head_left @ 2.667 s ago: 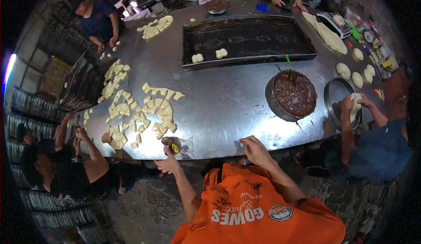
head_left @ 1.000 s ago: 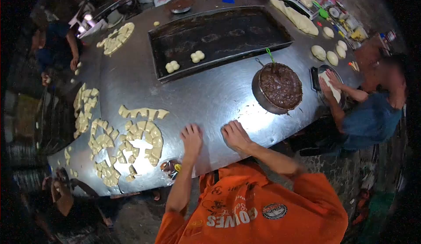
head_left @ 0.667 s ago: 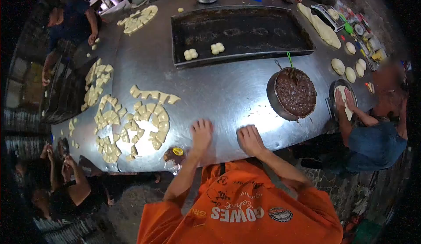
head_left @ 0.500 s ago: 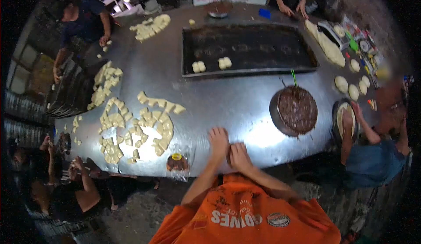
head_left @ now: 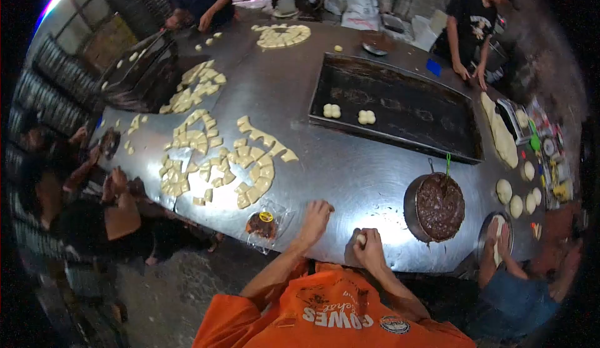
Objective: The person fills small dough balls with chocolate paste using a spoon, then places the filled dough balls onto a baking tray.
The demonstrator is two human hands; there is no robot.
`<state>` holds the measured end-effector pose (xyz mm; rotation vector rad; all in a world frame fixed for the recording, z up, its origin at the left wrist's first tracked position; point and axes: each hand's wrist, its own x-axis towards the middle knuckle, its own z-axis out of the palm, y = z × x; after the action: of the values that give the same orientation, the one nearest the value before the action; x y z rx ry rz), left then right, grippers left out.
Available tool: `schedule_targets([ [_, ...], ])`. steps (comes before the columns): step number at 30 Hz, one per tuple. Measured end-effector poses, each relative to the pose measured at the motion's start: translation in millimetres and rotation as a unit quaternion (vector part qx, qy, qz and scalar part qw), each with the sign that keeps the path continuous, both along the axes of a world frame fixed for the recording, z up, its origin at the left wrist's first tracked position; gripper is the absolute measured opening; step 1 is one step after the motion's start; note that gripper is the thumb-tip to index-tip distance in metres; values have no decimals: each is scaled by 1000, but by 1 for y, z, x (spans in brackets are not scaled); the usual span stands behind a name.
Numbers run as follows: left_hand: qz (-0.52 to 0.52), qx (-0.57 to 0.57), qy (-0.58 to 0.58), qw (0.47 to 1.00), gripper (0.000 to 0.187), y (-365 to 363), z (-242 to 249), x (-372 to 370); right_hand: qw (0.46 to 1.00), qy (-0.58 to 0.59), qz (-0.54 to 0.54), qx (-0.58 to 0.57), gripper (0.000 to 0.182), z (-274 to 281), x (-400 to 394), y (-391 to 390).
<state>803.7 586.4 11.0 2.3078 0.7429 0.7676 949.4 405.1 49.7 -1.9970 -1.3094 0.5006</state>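
Note:
My left hand (head_left: 315, 221) rests low over the metal table with its fingers curled in. What lies under those fingers, if anything, is hidden. To its right, my right hand (head_left: 371, 249) is closed round a small pale dough ball (head_left: 361, 240) near the table's front edge. A clear plastic bag (head_left: 267, 222) with a brown filling and a yellow label lies left of my left hand. Beyond it are many cut dough pieces (head_left: 256, 172) in curved rows. A round pot of chocolate-brown paste (head_left: 440, 207), with a green-handled tool (head_left: 448, 164) in it, stands right of my hands.
A large dark baking tray (head_left: 400, 139) holds two clusters of dough balls (head_left: 332, 110). Larger dough rounds (head_left: 504, 191) and a long dough roll (head_left: 500, 129) lie at right. Co-workers stand around the table; one presses dough in a round pan (head_left: 499, 238) at right.
The camera view has shifted, so the table appears further right. My hands have moved apart; my left fingers, stretched out before, are now curled. The dough ball now shows in my right hand.

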Motion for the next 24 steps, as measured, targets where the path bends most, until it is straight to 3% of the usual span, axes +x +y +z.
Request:
schedule_targets([
  [1, 11, 0, -2, 1000, 12, 12, 19, 8, 998, 58, -23, -26, 34, 17, 9, 17],
  [3, 125, 10, -85, 989, 21, 38, 44, 26, 996, -41, -2, 73, 22, 30, 32, 64],
  [4, 131, 13, -86, 987, 21, 49, 36, 34, 991, -43, -14, 127, 19, 33, 40, 93],
  [5, 72, 23, -55, 996, 25, 62, 16, 41, 986, -64, 6, 155, 21, 28, 52, 122],
  [6, 14, 30, -23, 999, 30, 66, 3, 41, 991, -104, 57, 59, 22, 30, 63, 142],
  [7, 25, 26, -22, 999, 30, 62, 7, 33, 991, -103, 68, 56, 22, 29, 63, 153],
  [9, 119, 86, -3, 989, 31, 80, 26, 8, 980, -154, 90, 93, 19, 36, 56, 193],
  [10, 168, 21, 54, 984, 29, 91, 30, -19, 979, -151, 100, 98, 19, 38, 44, 208],
  [12, 357, 34, 125, 925, 28, 97, 41, -63, 964, -82, 225, 115, 17, 47, 1, 228],
  [14, 412, 27, 193, 890, 27, 99, 51, -79, 951, 7, 307, 43, 21, 29, -42, 252],
  [16, 417, 27, 207, 885, 26, 101, 47, -87, 950, 32, 310, 8, 25, 3, -76, 287],
  [17, 404, 29, 275, 872, 23, 103, 40, -85, 950, 32, 311, 10, 25, -6, -91, 299],
  [19, 389, 41, 338, 856, 21, 114, 33, -86, 987, -27, 155, -10, 23, -18, -116, 319],
  [21, 375, 68, 374, 846, 26, 122, 27, -87, 979, -55, 196, -12, 21, -10, -117, 326],
  [23, 353, 78, 342, 867, 25, 126, 35, -88, 962, 205, 142, -112, 18, 6, -109, 328],
  [24, 360, -14, 261, 895, 25, 125, 57, -84, 965, 205, 129, -105, 18, 5, -99, 325],
])
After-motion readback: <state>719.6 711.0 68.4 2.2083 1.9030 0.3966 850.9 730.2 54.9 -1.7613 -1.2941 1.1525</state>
